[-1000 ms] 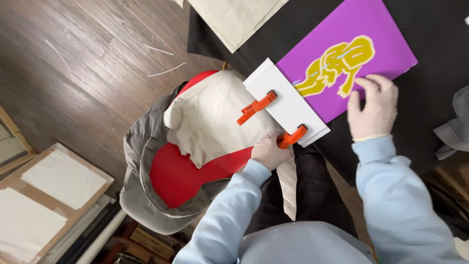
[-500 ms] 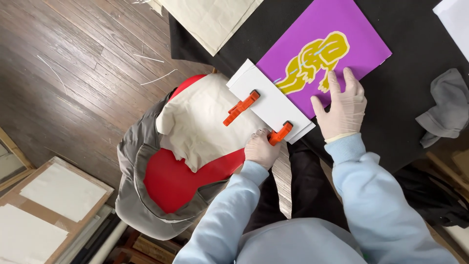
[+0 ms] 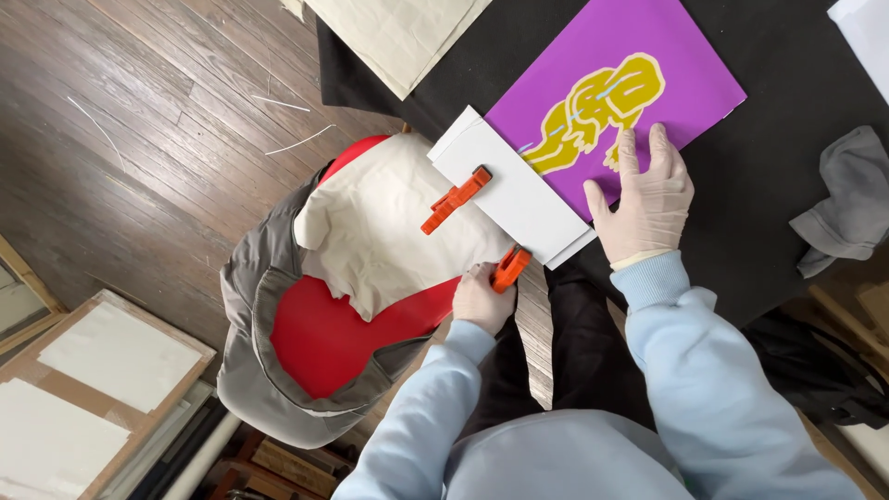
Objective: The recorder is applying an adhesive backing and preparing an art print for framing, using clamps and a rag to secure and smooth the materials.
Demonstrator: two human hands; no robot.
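From above the person's shoulders, the left hand (image 3: 482,298) is curled in a pinch around an orange spring clamp (image 3: 509,268) at the near corner of a white board (image 3: 519,190), fingers closed tight on the clamp's handles. A second orange clamp (image 3: 456,199) sits further along the same edge of the board, biting down where a cream cloth (image 3: 380,231) meets it. The cloth hangs off the board's edge and drapes over a red chair (image 3: 324,338), which also has a grey jacket (image 3: 259,315) slung around its back. The right hand (image 3: 644,199), in a pale glove, lies flat with fingers spread, pressing on the lower edge of a purple sheet (image 3: 611,79) that carries a yellow shape (image 3: 602,111); the white board overlaps the purple sheet's near corner. Both lie on a black table (image 3: 796,111), with a grey rag (image 3: 847,199) off by the right edge and more cream cloth (image 3: 398,32) at the far end. Down on the wooden floor (image 3: 120,130), to the left, stretched canvases (image 3: 83,389) lean together.
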